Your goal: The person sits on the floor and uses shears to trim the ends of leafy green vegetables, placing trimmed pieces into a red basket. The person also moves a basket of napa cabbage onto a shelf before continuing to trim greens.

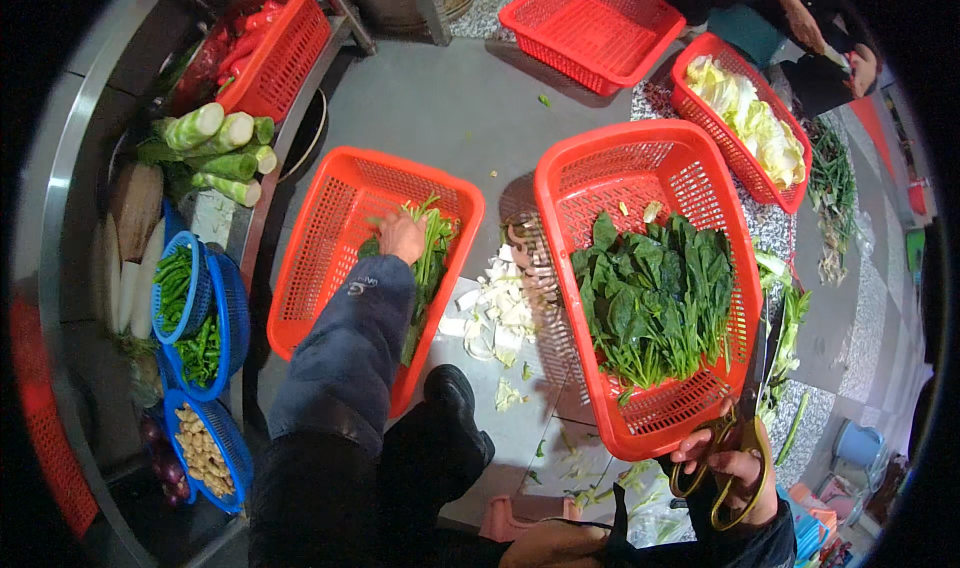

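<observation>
My left hand (403, 236) reaches into a red plastic basket (300, 283) and rests on leafy greens with thin stalks (435, 242). Its fingertips are hidden, so whether they are closed on the stalks does not show. My right hand (742, 467) holds scissors (765, 358) by their gold-coloured handles, with the blades pointing away from me. The scissors are beside the near right corner of a second red basket (551, 268), where a pile of dark green leafy vegetables (652, 290) lies with stalks towards me.
Vegetable scraps (499, 305) litter the tiled floor between the baskets. Another red basket (592, 24) stands farther off, beside one of cabbage leaves (750, 122). A metal rack (56, 185) at left bears blue baskets of green peppers (176, 283) and ginger (201, 452). Another person's hands (806, 28) work upper right.
</observation>
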A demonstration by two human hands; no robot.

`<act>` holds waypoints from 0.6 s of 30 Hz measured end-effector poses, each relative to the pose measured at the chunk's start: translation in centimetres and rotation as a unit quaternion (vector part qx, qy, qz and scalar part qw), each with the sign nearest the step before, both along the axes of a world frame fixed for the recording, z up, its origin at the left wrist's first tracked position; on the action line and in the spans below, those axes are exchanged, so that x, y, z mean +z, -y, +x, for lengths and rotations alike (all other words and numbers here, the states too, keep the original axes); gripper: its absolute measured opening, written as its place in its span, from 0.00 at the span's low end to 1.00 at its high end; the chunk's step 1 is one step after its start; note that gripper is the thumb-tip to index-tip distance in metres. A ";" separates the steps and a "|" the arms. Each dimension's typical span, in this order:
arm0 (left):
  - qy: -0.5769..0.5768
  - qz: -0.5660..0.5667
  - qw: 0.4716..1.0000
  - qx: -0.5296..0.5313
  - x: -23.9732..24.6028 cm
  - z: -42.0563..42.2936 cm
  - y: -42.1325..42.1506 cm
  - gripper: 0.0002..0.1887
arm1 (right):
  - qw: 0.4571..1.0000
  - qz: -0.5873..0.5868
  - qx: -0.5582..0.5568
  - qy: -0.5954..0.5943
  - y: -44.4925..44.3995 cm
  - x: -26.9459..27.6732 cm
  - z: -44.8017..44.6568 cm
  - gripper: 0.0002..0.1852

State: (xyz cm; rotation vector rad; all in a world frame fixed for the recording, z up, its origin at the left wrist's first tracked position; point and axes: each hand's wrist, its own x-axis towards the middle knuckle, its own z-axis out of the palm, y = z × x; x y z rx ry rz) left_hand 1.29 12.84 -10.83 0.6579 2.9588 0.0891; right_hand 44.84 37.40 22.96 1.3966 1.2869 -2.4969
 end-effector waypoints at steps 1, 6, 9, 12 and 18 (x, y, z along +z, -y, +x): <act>-0.012 0.023 1.000 -0.006 0.5 0.9 0.1 0.27 | 1.000 0.001 0.004 0.006 -0.1 -0.1 -0.2 0.27; -0.026 0.005 0.996 -0.086 6.0 5.4 1.7 0.43 | 1.000 -0.001 0.015 0.020 -0.2 -0.9 -0.3 0.29; 0.019 -0.120 0.992 -0.019 6.1 7.6 2.4 0.56 | 1.000 0.009 0.007 0.026 0.1 -1.2 -0.2 0.30; 0.132 -0.035 0.991 -0.013 4.4 4.7 3.9 0.51 | 1.000 0.019 0.005 0.011 0.5 -1.4 -0.4 0.28; 0.144 0.087 0.983 -0.069 3.2 -2.6 8.1 0.44 | 1.000 0.015 -0.004 -0.007 0.4 -1.6 -1.2 0.27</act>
